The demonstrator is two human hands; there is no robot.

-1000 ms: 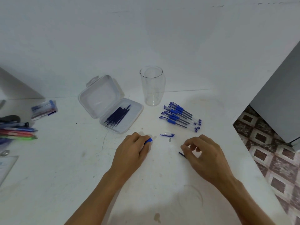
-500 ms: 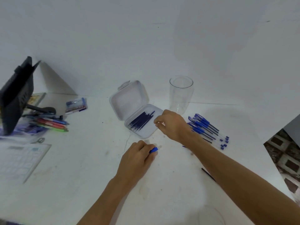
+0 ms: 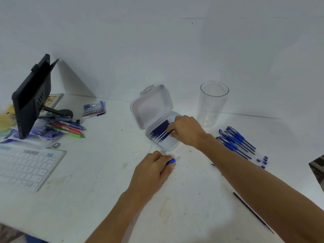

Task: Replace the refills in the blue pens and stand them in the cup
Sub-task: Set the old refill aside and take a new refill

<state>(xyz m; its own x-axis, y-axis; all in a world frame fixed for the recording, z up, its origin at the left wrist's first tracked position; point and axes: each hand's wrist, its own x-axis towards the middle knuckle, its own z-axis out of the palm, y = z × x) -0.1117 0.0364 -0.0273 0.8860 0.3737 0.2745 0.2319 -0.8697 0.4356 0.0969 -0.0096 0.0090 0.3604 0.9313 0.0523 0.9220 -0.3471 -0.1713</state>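
Right hand (image 3: pixel 186 130): reaching into the open box (image 3: pixel 165 146), fingers curling down onto the near ends of the refills (image 3: pixel 160 131). I cannot tell whether one is pinched yet.
Refills: lying side by side in the box, long axes running leftward away from those fingers.
Left hand (image 3: pixel 152 171): gripping the pen barrel (image 3: pixel 171 162) on the table, just in front of the box.
Cup (image 3: pixel 213 104): standing empty, with the blue pens (image 3: pixel 240 142) lying beside it.

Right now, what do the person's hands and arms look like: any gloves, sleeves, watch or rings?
Both are bare. The left hand and right hand wear no gloves, and no ring shows. The left forearm and right forearm carry no sleeve, watch or band as far as the frame's edge.
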